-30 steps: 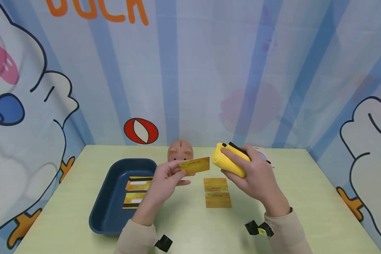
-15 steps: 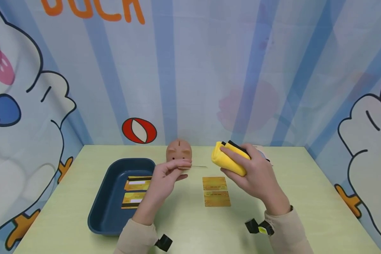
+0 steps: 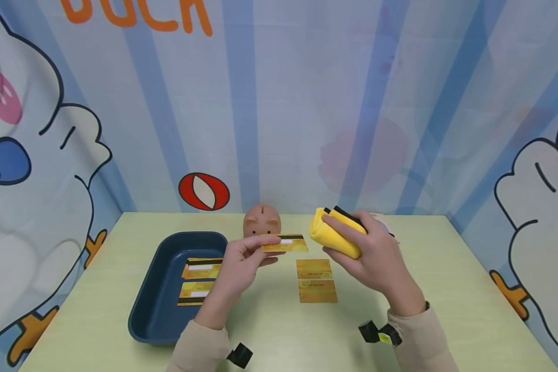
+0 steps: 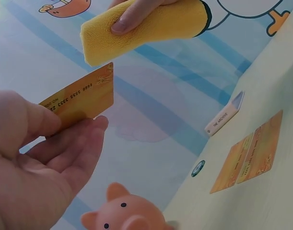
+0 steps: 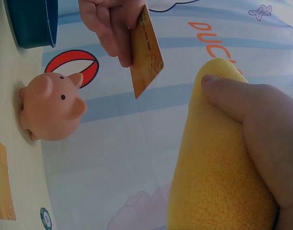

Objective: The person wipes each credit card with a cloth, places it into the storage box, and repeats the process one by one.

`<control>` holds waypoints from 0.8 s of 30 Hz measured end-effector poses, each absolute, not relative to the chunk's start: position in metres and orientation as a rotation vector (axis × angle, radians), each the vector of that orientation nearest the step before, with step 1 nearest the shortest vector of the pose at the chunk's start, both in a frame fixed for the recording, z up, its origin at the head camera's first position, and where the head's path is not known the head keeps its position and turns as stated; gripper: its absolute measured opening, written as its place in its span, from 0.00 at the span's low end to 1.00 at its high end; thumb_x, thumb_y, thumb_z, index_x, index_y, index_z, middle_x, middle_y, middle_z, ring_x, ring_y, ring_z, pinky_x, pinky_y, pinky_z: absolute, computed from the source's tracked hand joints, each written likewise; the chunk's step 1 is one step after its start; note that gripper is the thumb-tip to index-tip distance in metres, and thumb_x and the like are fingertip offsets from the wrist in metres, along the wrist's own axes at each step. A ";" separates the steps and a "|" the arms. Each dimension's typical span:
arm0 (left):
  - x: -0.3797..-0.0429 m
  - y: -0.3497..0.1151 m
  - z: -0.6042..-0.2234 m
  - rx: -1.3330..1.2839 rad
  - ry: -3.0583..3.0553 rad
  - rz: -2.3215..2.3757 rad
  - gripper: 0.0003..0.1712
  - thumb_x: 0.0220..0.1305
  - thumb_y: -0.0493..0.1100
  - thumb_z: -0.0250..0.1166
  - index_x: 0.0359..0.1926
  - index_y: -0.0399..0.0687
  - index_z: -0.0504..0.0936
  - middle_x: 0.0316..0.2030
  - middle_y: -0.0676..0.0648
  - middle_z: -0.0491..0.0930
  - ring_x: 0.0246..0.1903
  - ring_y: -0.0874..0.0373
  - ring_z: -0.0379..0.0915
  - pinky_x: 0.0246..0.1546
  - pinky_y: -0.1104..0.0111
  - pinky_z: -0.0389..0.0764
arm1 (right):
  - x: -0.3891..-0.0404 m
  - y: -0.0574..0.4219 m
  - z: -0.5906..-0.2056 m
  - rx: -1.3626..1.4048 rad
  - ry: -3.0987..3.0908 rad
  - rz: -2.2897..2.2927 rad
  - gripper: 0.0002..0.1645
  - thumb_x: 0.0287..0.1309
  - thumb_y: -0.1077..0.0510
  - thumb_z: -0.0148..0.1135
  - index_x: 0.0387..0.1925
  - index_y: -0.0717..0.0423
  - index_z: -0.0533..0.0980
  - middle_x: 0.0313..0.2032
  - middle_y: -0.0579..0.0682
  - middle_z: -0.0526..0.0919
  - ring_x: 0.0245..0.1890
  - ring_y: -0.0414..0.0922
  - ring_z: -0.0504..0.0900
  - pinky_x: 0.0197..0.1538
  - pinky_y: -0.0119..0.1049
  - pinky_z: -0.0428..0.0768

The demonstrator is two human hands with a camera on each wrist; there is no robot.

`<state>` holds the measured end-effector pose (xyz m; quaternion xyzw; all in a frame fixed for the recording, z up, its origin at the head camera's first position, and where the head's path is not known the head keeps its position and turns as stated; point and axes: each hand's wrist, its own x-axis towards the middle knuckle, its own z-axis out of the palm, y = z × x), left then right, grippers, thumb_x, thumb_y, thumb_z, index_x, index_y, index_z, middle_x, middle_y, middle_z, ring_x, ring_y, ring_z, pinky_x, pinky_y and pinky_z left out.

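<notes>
Between thumb and fingers my left hand (image 3: 243, 268) pinches a gold bank card (image 3: 290, 244) by its left end, above the table. In the head view its striped side shows; the left wrist view shows the numbered side. My right hand (image 3: 376, 253) grips a folded yellow cloth (image 3: 332, 235) with dark edging, just right of the card and apart from it. Below, two gold cards (image 3: 317, 291) lie one in front of the other on the table. Two more cards (image 3: 201, 268), stripe side up, lie in the dark blue tray (image 3: 144, 310), partly hidden by my left arm.
Behind my left hand stands a pink piggy bank (image 3: 262, 219). A small round token (image 5: 45, 218) and a pale box (image 4: 225, 115) sit toward the back of the table (image 3: 446, 289). A striped cartoon curtain (image 3: 297, 103) hangs behind the table's far edge.
The card in my left hand has turned over, from its numbered side, through edge-on, to its striped side. My right hand and the cloth have stayed nearly still.
</notes>
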<state>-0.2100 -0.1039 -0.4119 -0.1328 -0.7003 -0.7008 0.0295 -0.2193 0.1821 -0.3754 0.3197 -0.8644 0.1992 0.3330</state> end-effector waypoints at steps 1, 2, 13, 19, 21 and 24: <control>-0.209 -0.104 -0.412 -0.416 -2.155 -2.158 0.16 0.75 0.27 0.58 0.55 0.36 0.88 0.56 0.38 0.83 0.50 0.45 0.87 0.51 0.61 0.87 | -0.219 0.182 -0.375 0.835 -2.257 0.523 0.41 0.52 0.49 0.82 0.69 0.35 0.78 0.47 0.59 0.79 0.36 0.50 0.75 0.31 0.40 0.75; -0.209 -0.104 -0.411 -0.422 -2.153 -2.154 0.16 0.75 0.27 0.58 0.56 0.36 0.87 0.57 0.38 0.83 0.50 0.45 0.86 0.50 0.61 0.88 | -0.219 0.182 -0.375 0.835 -2.256 0.526 0.41 0.52 0.49 0.82 0.69 0.35 0.79 0.47 0.59 0.79 0.36 0.49 0.75 0.31 0.40 0.74; -0.210 -0.107 -0.411 -0.481 -2.187 -2.187 0.24 0.69 0.23 0.62 0.65 0.36 0.81 0.61 0.35 0.81 0.49 0.43 0.88 0.48 0.64 0.88 | -0.218 0.181 -0.375 0.844 -2.276 0.518 0.42 0.52 0.48 0.82 0.70 0.34 0.78 0.47 0.58 0.79 0.34 0.47 0.74 0.32 0.40 0.74; -0.209 -0.107 -0.410 -0.495 -2.175 -2.234 0.28 0.67 0.25 0.67 0.67 0.36 0.79 0.63 0.31 0.78 0.50 0.42 0.88 0.49 0.64 0.87 | -0.218 0.180 -0.375 0.852 -2.265 0.517 0.41 0.51 0.47 0.82 0.69 0.34 0.78 0.47 0.59 0.79 0.35 0.48 0.75 0.32 0.41 0.75; -0.209 -0.107 -0.410 -0.489 -2.166 -2.249 0.27 0.69 0.26 0.66 0.68 0.38 0.78 0.64 0.33 0.77 0.50 0.42 0.88 0.48 0.63 0.88 | -0.218 0.179 -0.376 0.862 -2.264 0.521 0.41 0.51 0.47 0.82 0.69 0.34 0.78 0.47 0.59 0.79 0.35 0.47 0.75 0.32 0.41 0.76; -0.210 -0.107 -0.412 -0.487 -2.150 -2.279 0.31 0.70 0.27 0.65 0.72 0.44 0.75 0.64 0.35 0.77 0.50 0.41 0.88 0.47 0.62 0.88 | -0.218 0.176 -0.376 0.875 -2.262 0.531 0.41 0.51 0.48 0.82 0.69 0.35 0.79 0.48 0.59 0.79 0.35 0.47 0.76 0.33 0.42 0.77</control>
